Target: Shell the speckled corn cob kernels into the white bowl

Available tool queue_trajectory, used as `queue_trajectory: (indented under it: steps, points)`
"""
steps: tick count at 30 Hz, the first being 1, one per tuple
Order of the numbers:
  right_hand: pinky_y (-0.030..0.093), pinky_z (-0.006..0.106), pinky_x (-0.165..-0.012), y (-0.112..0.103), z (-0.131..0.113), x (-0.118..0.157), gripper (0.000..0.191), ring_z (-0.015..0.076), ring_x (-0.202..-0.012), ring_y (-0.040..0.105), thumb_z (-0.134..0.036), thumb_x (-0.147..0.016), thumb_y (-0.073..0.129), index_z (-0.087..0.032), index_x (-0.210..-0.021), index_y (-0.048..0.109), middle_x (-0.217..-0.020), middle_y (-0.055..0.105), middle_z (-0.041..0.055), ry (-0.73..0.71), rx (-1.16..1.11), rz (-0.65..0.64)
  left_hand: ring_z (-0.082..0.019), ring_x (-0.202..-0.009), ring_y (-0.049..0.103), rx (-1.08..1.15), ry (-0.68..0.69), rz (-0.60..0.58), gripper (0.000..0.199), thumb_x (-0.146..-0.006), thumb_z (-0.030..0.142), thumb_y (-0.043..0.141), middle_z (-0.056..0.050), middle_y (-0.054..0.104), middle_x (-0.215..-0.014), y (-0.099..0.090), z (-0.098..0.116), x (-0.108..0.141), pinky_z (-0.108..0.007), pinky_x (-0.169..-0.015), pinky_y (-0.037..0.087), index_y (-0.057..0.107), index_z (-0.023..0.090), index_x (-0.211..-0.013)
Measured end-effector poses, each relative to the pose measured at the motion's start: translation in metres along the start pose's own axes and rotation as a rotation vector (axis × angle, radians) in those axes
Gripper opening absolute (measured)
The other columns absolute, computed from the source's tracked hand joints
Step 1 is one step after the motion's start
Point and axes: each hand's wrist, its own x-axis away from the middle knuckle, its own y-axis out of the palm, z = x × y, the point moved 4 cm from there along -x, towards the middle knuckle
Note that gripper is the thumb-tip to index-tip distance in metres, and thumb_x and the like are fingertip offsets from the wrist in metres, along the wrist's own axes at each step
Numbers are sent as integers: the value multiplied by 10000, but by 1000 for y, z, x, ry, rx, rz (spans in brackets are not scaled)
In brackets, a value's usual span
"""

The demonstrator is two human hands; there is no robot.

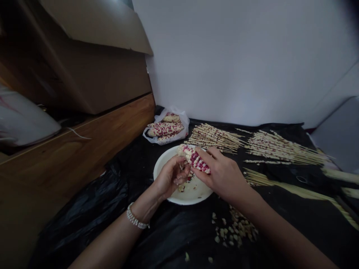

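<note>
Fingers (206, 155) of the right hand (223, 168) are closed around the near-right end of a white and purple-red ear of corn (194, 157). The ear lies tilted, its long axis going from this grip to the far left, where its end is not covered by the right hand. To this free end the left hand (169, 177) is nearer; its fingers are half curled just below it, and I cannot tell whether they pinch something. On the left wrist sits a pale beaded bracelet (135, 218). Closest to the person, small pale scraps (235, 229) are scattered on a wrinkled black plastic sheet (162, 235). Under both hands stands a round white bowl (203, 188), with some loose bits inside. More to the right lie thin bare sticks (283, 184), and beyond them two groups of sticks strung with pale and reddish pieces (277, 145). Behind the bowl, a white plastic bag (184, 121) holds more ears, near the plain pale wall (238, 59).
</note>
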Motion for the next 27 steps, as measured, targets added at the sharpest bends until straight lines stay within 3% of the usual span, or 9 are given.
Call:
queue_trajectory:
  steps: [3, 7, 11, 15, 18, 22, 27]
  points:
    - [483, 292, -595, -3, -5, 0, 505, 199, -766, 680, -371, -897, 667, -152, -1348, 603, -1019, 666, 88, -33, 89, 11, -34, -375, 205, -18, -41, -8, 325, -775, 399, 598, 53, 356, -442, -2, -1, -1, -197, -374, 129, 547, 149, -573]
    - [463, 308, -590, -4, -15, 1, 497, 202, -721, 672, -333, -911, 649, -127, -1360, 595, -1003, 678, 103, -93, 206, -9, -37, -365, 198, -67, -57, 14, 298, -738, 383, 564, 49, 344, -420, -2, -3, -1, -199, -369, 121, 548, 150, -554]
    - [444, 301, -587, 0, -16, 2, 474, 195, -706, 656, -314, -913, 639, -138, -1352, 603, -961, 684, 92, -116, 207, -14, -26, -369, 228, -105, -5, 93, 117, -596, 209, 592, 54, 402, -448, -2, -4, -1, -171, -374, 125, 484, 169, -576]
    - [437, 280, -572, 0, -8, 2, 487, 185, -737, 659, -362, -895, 663, -149, -1331, 615, -1009, 679, 89, -69, 119, 7, -22, -381, 239, -55, 42, 91, 177, -530, 119, 580, 81, 398, -487, 1, -1, 1, -156, -378, 142, 460, 183, -643]
    - [442, 287, -574, -2, -5, 1, 503, 190, -720, 660, -374, -892, 668, -154, -1341, 612, -992, 675, 83, -60, 138, 21, -29, -400, 255, -5, 11, 37, 103, -608, 209, 611, 41, 452, -515, 3, 1, 2, -173, -379, 142, 533, 156, -649]
    - [439, 297, -569, -4, -9, 1, 494, 192, -693, 661, -366, -915, 643, -148, -1356, 606, -994, 680, 92, -74, 196, -3, -33, -396, 222, -27, -35, 23, 281, -743, 362, 591, 20, 430, -480, 1, 0, 0, -202, -383, 121, 565, 134, -581]
    - [446, 303, -596, -2, -17, 2, 495, 198, -706, 666, -329, -909, 651, -138, -1363, 601, -977, 687, 99, -111, 226, -20, -41, -380, 233, -110, -10, 99, 183, -696, 255, 552, 27, 405, -441, -2, -5, -1, -211, -388, 115, 525, 151, -547]
